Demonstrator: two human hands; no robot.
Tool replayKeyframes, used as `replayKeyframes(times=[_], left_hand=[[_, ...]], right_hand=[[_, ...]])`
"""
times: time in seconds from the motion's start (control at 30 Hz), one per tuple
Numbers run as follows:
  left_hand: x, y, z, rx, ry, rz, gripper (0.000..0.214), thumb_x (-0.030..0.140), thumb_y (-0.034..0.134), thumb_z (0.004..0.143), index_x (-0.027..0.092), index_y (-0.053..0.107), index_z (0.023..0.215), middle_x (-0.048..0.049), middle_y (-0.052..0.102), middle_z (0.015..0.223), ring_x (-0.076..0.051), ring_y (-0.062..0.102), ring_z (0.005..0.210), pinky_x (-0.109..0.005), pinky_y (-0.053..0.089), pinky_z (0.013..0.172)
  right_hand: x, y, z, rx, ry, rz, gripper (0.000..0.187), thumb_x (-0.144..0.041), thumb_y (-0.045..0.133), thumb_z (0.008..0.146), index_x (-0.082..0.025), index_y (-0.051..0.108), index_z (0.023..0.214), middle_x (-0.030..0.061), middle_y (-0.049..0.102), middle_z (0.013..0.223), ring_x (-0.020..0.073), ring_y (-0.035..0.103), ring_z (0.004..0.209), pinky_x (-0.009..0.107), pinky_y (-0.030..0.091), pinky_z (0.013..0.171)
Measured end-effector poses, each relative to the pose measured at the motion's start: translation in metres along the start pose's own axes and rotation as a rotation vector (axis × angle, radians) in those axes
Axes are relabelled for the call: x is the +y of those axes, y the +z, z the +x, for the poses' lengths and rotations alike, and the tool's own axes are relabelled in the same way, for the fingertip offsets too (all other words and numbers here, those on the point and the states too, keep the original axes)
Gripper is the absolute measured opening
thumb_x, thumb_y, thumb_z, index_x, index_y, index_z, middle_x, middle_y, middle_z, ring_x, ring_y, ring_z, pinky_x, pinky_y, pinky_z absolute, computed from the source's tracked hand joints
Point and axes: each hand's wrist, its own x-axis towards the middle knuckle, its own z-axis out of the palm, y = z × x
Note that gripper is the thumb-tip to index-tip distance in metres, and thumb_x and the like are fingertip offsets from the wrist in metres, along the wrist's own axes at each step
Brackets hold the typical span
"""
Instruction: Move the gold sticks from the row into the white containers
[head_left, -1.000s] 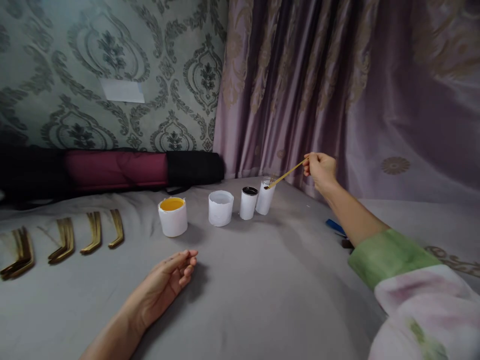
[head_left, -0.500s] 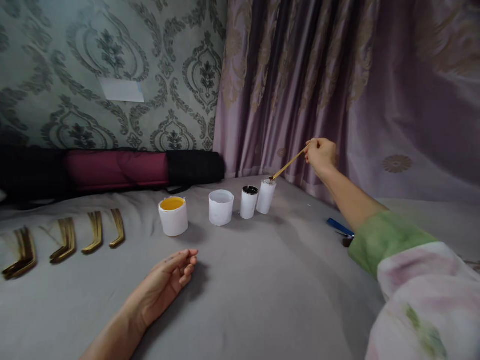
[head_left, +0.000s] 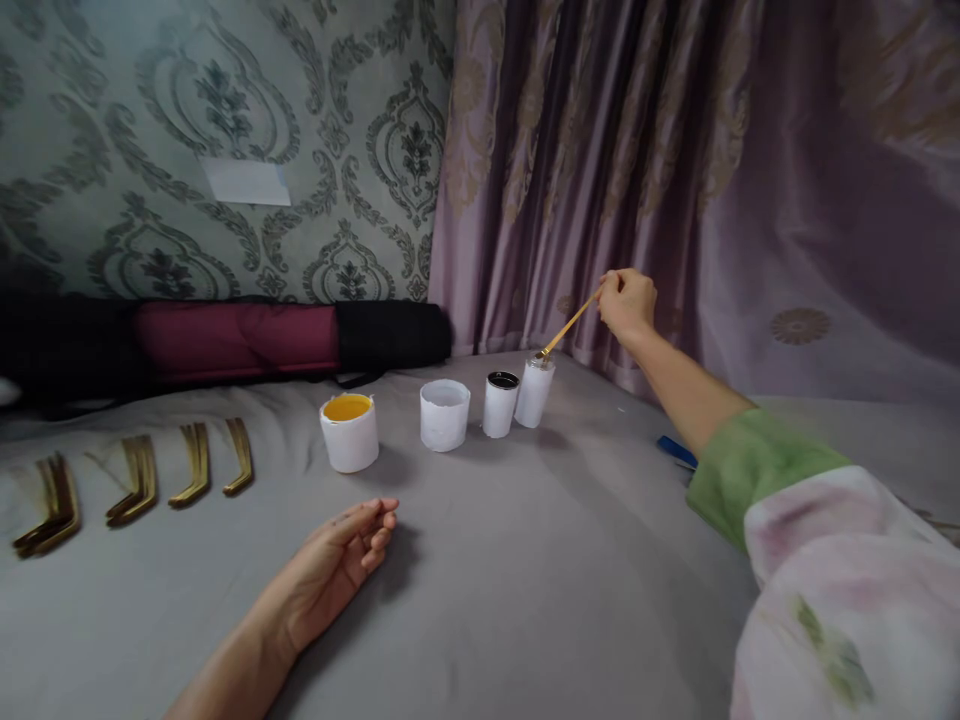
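Note:
My right hand (head_left: 628, 300) pinches the end of a thin paintbrush (head_left: 574, 323) with a yellowish handle and a dark tip. The brush slants down to the left, its tip at the mouth of a narrow white container (head_left: 535, 395). Beside that stands another narrow white container (head_left: 499, 410) with a dark opening. Further left come a wider white cup (head_left: 444, 420) and a white tub (head_left: 350, 440) with yellow inside. My left hand (head_left: 341, 555) rests on the grey cloth in front of the tub, empty, its fingers loosely curled and apart.
Several gold, bent bundles (head_left: 135, 482) lie in a row at the left on the grey cloth (head_left: 480, 600). A maroon and black roll (head_left: 240, 340) lies along the patterned wall. Purple curtains (head_left: 570, 160) hang behind. A blue object (head_left: 675, 451) is partly hidden by my right arm.
My right hand has shifted slightly left and up, and the brush stands a little steeper with its tip still at the narrow container. The left hand stays put.

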Motion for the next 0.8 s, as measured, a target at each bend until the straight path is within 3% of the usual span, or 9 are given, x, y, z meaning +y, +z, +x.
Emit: replayKeyframes(times=[0.2, 0.8], left_hand=[[-0.001, 0.000, 0.002, 0.016, 0.001, -0.007, 0.013, 0.011, 0.054, 0.076, 0.007, 0.061, 0.087, -0.0070, 0.058, 0.073, -0.006, 0.054, 0.055, -0.015, 0.048, 0.047], [-0.001, -0.001, 0.002, 0.012, -0.005, -0.019, 0.015, 0.012, 0.055, 0.076, 0.006, 0.061, 0.088, -0.0064, 0.057, 0.073, -0.006, 0.051, 0.054, -0.015, 0.046, 0.045]], right_hand=[[-0.005, 0.001, -0.003, -0.028, -0.046, -0.082, 0.027, -0.028, 0.035, 0.083, -0.014, 0.057, 0.077, 0.0085, 0.060, 0.072, 0.0175, 0.055, 0.072, 0.032, 0.040, 0.072], [0.000, 0.023, -0.041, -0.351, -0.032, -0.251, 0.028, -0.023, 0.035, 0.082, -0.014, 0.062, 0.081, 0.0089, 0.065, 0.078, 0.0165, 0.059, 0.072, 0.026, 0.041, 0.070]])
